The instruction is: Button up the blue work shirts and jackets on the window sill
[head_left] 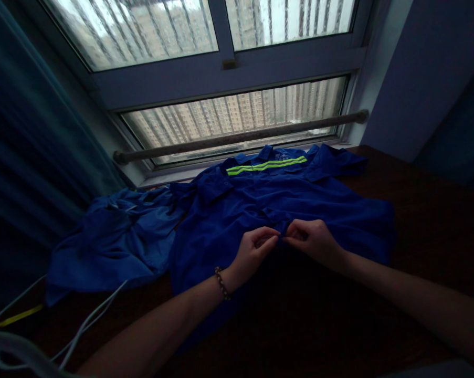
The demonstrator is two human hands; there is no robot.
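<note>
A blue shirt (276,202) lies front up on a dark brown counter (433,215), just below a window (237,113). Near the middle of the shirt's lower front, my left hand (255,251) and right hand (313,239) each pinch a bit of cloth, fingertips almost meeting. Whether a button sits there is too dark to tell. To handle this spot well, I think I should pinch lightly, keep both edges level, and smooth the puckers outward. The collar (265,153) points away from me toward the window; the long axis runs from there down toward me, with a yellow-green stripe (266,167) crossing the chest. To the left rests another piece of blue cloth (122,241).
</note>
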